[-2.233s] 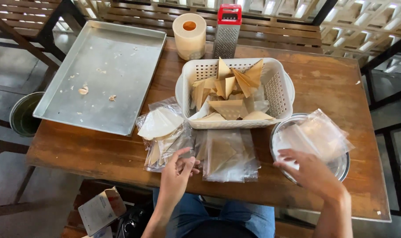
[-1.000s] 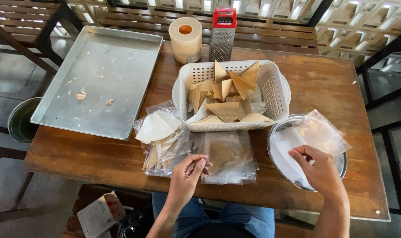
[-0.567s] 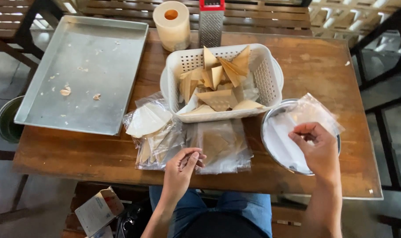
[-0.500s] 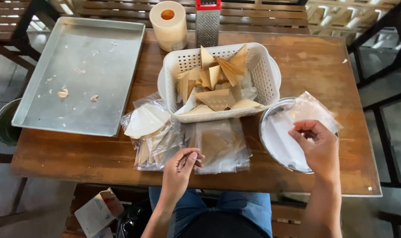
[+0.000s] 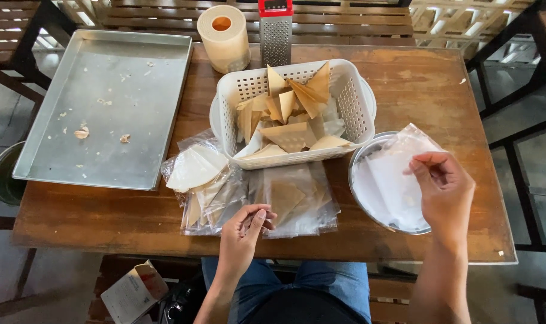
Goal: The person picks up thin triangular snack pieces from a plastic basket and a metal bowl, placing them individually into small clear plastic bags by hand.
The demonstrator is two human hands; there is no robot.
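Now left hand (image 5: 243, 231) pinching bag (image 5: 297, 201)

Around the perforated basket (image 5: 355, 108) of folded triangles (image 5: 288, 114): a baking tray (image 5: 141, 90) to its left, a tape roll (image 5: 224, 37) and box grater (image 5: 276, 33) behind it, a metal bowl (image 5: 360, 198) of plastic bags (image 5: 399, 168) to its right, filled bags (image 5: 225, 195) before it.

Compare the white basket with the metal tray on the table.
The white basket has tall perforated plastic walls; the metal tray is shallow, solid and grey. The basket is heaped with tan folded triangles; the tray holds only a few crumbs. The basket sits mid-table, the tray at the left end, overhanging the edge. Both are rectangular and rest on the wooden table.
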